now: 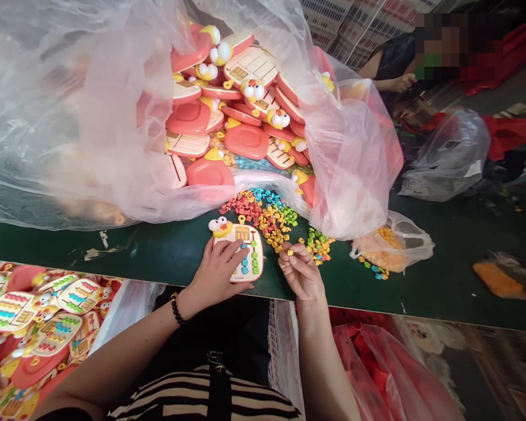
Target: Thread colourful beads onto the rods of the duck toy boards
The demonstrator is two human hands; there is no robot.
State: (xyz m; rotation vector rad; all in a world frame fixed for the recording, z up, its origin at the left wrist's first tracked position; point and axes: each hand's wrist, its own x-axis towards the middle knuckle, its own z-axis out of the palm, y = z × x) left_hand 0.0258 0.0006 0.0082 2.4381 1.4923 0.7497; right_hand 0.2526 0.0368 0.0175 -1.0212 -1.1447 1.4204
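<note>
A cream toy board (250, 263) with a red rim and a yellow duck-like head with bulging white eyes lies on the dark green table. Green beads (255, 256) sit in its right slot and blue beads (244, 262) in the one beside it. My left hand (221, 263) rests over the board's left part, fingers across its face and thumb along the near edge, hiding the other slots. Just right of the board, my right hand (302, 270) pinches a small yellow bead (290, 253) between thumb and fingers. Loose red beads (245, 206) and yellow beads (272, 227) are heaped beyond both hands.
A large clear plastic bag (127, 117) full of bead-less boards (246, 140) spans the table's back. Boards with beads (11, 310) fill a bag at lower left. A small bag of yellow beads (388, 245) stands right. Another person's hand (403, 83) shows at upper right.
</note>
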